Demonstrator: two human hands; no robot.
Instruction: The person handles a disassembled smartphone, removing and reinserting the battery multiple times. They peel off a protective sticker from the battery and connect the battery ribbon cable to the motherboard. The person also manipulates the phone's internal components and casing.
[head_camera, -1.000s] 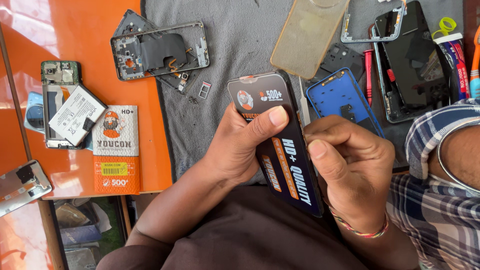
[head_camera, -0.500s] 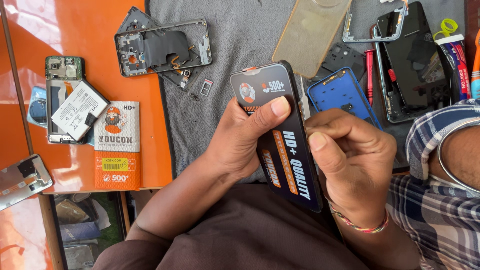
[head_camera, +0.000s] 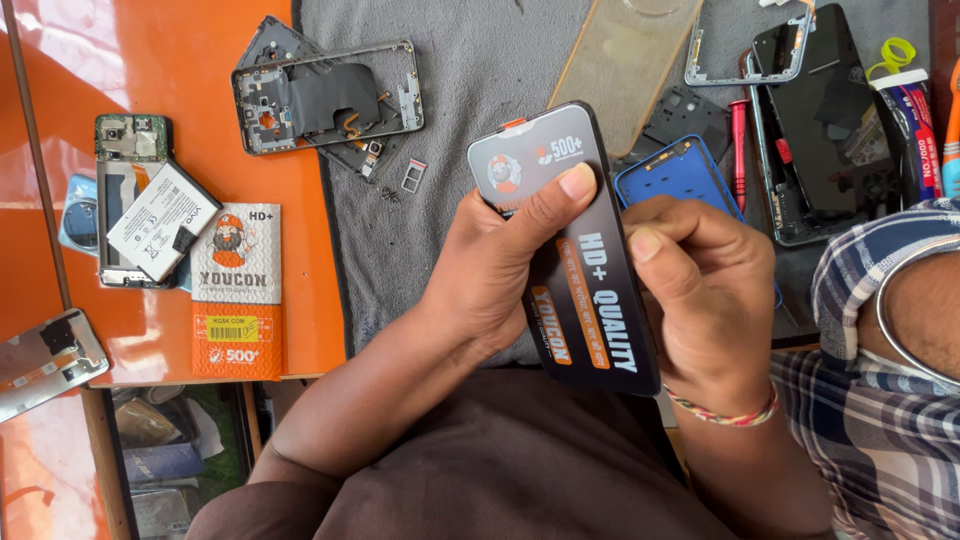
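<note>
Head view: I see both hands meeting just right of the frame centre on a long black screen panel (head_camera: 575, 255) with orange strips, held tilted above a grey cloth mat (head_camera: 450, 150). My left hand (head_camera: 500, 270) wraps it from the left, thumb laid flat across the upper face, fingers curled behind; this grasp appears to brace the panel against twisting. My right hand (head_camera: 705, 290) is clenched along the right edge, thumb tip pressed on the face near the middle; I judge this pinch works at the edge or its cover film, though I cannot tell which. A woven bracelet (head_camera: 725, 412) sits on the right wrist. Loose parts lie on the mat, probably to stop them sliding: an opened phone frame (head_camera: 330, 95) at upper left of the mat, a small card tray (head_camera: 413, 176) just below it, a clear case (head_camera: 625, 60) at top centre, a blue phone shell (head_camera: 675, 175) partly hidden behind the right hand, a red screwdriver (head_camera: 740, 150) beside it. A dark phone (head_camera: 820, 120) lies at upper right. On the orange table (head_camera: 60, 60) at left, a white battery (head_camera: 160, 220) rests tilted on an opened phone body (head_camera: 125, 145), with a silver and orange packet (head_camera: 235, 290) just beside it. A person's checked sleeve (head_camera: 880, 420) enters at lower right. No container shows contents; the packet lies flat and closed.
</note>
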